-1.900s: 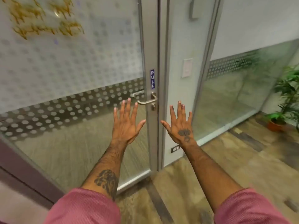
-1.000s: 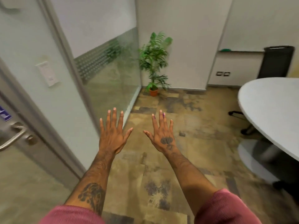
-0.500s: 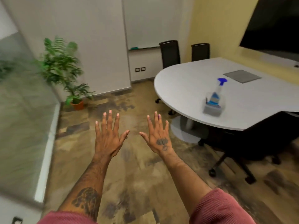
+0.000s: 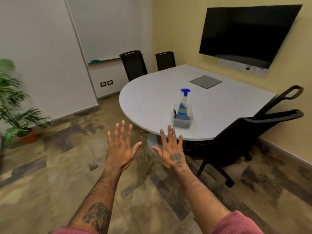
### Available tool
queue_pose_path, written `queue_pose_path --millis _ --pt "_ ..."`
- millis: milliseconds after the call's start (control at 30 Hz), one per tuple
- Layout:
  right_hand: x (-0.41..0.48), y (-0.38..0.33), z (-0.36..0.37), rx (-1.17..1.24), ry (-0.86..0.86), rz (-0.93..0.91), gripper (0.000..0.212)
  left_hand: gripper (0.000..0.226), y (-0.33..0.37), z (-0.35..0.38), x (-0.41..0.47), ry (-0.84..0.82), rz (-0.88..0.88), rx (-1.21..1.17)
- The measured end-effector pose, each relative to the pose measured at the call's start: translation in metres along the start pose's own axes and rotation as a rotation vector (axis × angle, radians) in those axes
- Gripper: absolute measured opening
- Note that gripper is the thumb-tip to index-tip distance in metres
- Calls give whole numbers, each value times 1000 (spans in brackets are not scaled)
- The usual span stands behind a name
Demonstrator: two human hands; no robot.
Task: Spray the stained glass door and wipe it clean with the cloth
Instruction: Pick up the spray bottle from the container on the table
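A clear spray bottle (image 4: 183, 104) with a blue trigger head and blue liquid stands in a small translucent tub (image 4: 182, 122) near the front edge of a white rounded table (image 4: 152, 102). Something dark lies in the tub beside the bottle; I cannot tell if it is the cloth. My left hand (image 4: 120, 149) and my right hand (image 4: 170, 151) are stretched out in front of me, palms down, fingers spread, holding nothing. My right fingertips overlap the table's near edge, short of the tub. The glass door is out of view.
A black office chair (image 4: 241, 137) stands at the table's right, two more chairs (image 4: 134, 65) at the back. A dark wall screen (image 4: 243, 34) hangs on the yellow wall. A potted plant (image 4: 18, 119) sits on the floor at left. Whiteboard (image 4: 108, 27) behind.
My view has swung right, from the glass door past the plant to the table with the spray bottle. Both hands stay open and spread, and the table is now closer.
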State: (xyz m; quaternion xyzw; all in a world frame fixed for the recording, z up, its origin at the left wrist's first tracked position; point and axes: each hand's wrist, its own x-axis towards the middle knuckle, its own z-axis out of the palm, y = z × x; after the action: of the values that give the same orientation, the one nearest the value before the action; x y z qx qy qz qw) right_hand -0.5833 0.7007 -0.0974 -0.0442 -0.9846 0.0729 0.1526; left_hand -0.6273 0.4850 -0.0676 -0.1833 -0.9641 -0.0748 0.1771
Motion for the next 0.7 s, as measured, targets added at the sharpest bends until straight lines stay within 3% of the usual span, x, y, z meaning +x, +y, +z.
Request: queue_pose_path --millis 700 --pt "161 121 50 -45 -47 278 83 86 45 111 231 -72 248 -144"
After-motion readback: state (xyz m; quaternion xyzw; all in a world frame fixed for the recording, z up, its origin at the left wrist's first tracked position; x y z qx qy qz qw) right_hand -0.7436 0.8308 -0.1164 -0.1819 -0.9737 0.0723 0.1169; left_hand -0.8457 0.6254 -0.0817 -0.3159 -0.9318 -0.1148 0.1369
